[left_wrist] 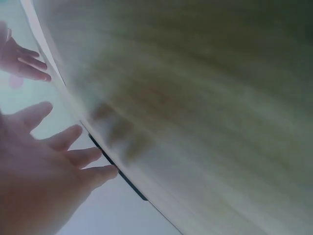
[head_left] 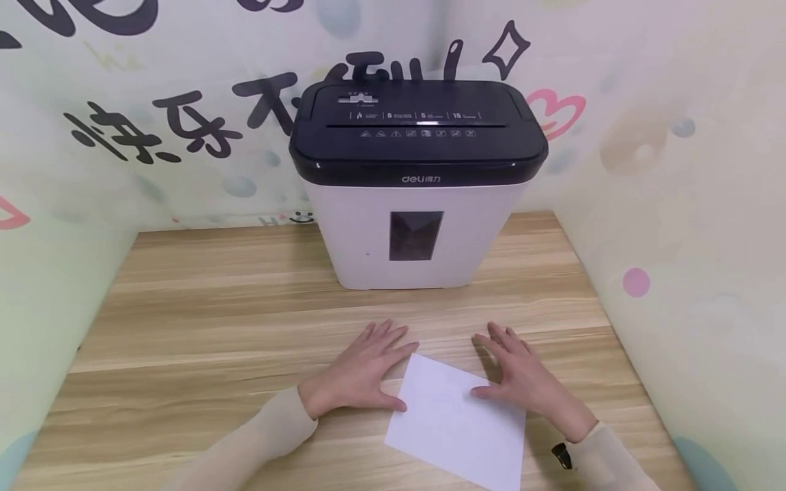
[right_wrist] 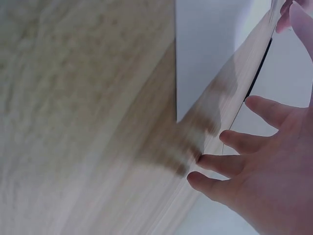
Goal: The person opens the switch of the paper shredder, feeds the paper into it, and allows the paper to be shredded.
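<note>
A white sheet of paper point(head_left: 457, 429) lies slanted on the wooden tabletop, its lower corner cut off by the frame's bottom edge. My left hand point(head_left: 362, 372) is at the sheet's left side, fingers spread and thumb tip right at the paper's edge. On the other side, my right hand point(head_left: 525, 378) overlaps the upper right edge in the head view, its thumb over the paper. In the right wrist view, a corner of the paper point(right_wrist: 200, 58) shows beside the spread fingers point(right_wrist: 215, 188). Neither hand grips anything.
Behind the paper stands a deli paper shredder point(head_left: 362, 232) with a black top, a feed slot and a small dark window. Printed wall coverings point(head_left: 675, 170) enclose the wooden table point(head_left: 202, 320) at the back and both sides. A dark band point(head_left: 561, 455) shows at the right wrist.
</note>
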`<state>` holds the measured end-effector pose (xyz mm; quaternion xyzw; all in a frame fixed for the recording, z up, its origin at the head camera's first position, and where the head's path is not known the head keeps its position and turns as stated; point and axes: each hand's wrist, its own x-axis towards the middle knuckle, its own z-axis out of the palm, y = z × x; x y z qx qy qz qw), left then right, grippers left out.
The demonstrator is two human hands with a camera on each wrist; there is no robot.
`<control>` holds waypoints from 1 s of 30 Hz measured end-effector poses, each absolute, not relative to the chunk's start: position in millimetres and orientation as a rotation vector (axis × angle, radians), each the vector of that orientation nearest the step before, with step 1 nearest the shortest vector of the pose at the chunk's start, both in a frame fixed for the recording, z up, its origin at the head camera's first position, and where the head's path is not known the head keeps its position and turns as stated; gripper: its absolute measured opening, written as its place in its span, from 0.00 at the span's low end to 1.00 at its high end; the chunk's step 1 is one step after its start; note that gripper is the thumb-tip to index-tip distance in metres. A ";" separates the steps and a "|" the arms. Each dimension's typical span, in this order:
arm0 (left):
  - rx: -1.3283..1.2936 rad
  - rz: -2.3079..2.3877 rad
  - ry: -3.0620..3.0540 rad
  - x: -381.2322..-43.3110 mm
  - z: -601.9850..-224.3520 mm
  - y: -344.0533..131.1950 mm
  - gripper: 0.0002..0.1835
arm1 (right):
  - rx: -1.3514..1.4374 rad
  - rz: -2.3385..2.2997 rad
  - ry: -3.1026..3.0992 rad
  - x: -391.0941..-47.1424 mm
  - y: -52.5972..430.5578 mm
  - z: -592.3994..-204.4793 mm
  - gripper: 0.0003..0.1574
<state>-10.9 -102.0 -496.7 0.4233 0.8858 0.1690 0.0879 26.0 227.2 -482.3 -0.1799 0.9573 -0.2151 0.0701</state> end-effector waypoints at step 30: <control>0.999 0.398 2.800 -7.2 -491.1 -115.2 0.39 | -0.611 -0.519 2.941 32.3 231.2 -490.1 0.58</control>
